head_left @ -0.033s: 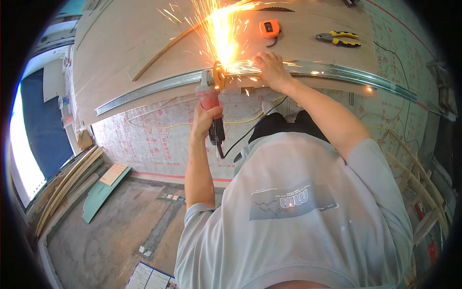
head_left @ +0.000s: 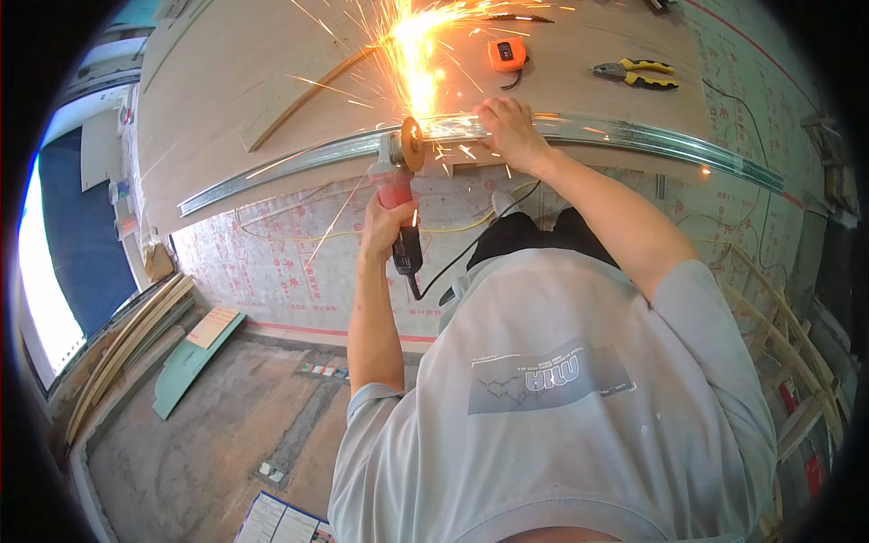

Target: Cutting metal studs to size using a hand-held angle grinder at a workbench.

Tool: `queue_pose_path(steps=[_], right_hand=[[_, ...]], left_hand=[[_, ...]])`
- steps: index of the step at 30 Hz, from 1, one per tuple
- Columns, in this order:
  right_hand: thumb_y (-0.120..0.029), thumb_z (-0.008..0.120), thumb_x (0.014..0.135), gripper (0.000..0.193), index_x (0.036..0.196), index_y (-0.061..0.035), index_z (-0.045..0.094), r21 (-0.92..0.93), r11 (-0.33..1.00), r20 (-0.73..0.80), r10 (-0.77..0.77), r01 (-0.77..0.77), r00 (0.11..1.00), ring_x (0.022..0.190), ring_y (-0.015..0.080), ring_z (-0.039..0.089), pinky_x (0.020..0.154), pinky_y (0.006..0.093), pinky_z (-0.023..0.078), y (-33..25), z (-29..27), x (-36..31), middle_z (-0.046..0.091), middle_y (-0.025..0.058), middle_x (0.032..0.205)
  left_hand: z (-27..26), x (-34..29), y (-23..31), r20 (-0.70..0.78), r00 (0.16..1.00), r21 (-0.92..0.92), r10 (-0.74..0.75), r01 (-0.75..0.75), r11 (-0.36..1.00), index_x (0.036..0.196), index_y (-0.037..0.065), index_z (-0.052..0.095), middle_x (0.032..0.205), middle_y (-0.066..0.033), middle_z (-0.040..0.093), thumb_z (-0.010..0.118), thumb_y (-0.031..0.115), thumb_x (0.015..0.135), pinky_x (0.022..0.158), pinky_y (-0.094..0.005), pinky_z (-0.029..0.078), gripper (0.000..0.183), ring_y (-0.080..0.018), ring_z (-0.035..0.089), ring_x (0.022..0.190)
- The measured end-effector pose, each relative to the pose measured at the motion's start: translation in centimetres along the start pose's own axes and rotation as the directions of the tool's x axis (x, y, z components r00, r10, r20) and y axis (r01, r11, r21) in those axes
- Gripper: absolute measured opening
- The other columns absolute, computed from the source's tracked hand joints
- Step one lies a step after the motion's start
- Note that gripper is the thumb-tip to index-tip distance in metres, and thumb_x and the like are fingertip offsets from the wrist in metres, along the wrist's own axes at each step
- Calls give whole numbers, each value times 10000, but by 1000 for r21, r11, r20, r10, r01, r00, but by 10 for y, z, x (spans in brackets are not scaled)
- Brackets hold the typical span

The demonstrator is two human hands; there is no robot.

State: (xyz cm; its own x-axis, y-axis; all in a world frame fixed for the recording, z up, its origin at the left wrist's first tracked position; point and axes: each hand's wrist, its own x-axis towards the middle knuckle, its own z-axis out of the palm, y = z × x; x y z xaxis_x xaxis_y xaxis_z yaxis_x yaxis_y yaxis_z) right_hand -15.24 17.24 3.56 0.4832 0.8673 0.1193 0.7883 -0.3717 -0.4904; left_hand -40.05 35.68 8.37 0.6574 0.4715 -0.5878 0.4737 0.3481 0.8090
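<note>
Your left hand (head_left: 385,226) is clenched on the angle grinder (head_left: 401,195), its disc crossing the metal channel (head_left: 634,136), which runs left-right; your right hand (head_left: 507,131) presses it just right of the cut.

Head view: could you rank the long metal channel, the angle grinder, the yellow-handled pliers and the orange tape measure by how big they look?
1. metal channel, far the longest.
2. angle grinder.
3. pliers.
4. tape measure.
The last two lie farther off, so their ranking is unsure.
</note>
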Motion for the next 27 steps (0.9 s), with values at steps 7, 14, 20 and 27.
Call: queue_pose_path(steps=[7,14,20,27], right_hand=[[-232,790,836,536,1301,-62,583,-61,998,-10,-20,20,1000,1286,344,489,1081,515,387,-4,-2,4,553,118,1310],[-293,765,869,559,1327,-31,582,86,985,154,133,-147,979,1211,373,583,1030,492,456,-19,-24,79,644,185,1259],[-304,740,900,490,1259,3,611,312,950,-328,131,-24,936,1104,392,640,937,469,503,-45,-14,89,670,226,1171],[-218,767,850,653,1380,1,455,601,796,65,34,-67,997,1127,438,621,946,507,512,-120,-88,-49,624,239,1229]], left_hand=[[-15,-36,-37,-27,998,-22,-56,56,998,1137,7,617,906,-46,626,785,24,773,659,-316,570,402,-163,645,728],[-37,-66,-48,-96,995,-43,-9,5,999,1093,11,586,876,-85,664,760,57,802,691,-348,580,342,-199,669,723],[-25,-51,11,-200,964,-381,177,-243,892,1190,19,534,929,-119,672,726,68,833,800,-381,577,408,-239,673,836],[86,-6,75,-81,916,-586,392,-362,725,1239,22,507,1047,-148,701,737,70,875,897,-384,562,433,-257,685,954]])
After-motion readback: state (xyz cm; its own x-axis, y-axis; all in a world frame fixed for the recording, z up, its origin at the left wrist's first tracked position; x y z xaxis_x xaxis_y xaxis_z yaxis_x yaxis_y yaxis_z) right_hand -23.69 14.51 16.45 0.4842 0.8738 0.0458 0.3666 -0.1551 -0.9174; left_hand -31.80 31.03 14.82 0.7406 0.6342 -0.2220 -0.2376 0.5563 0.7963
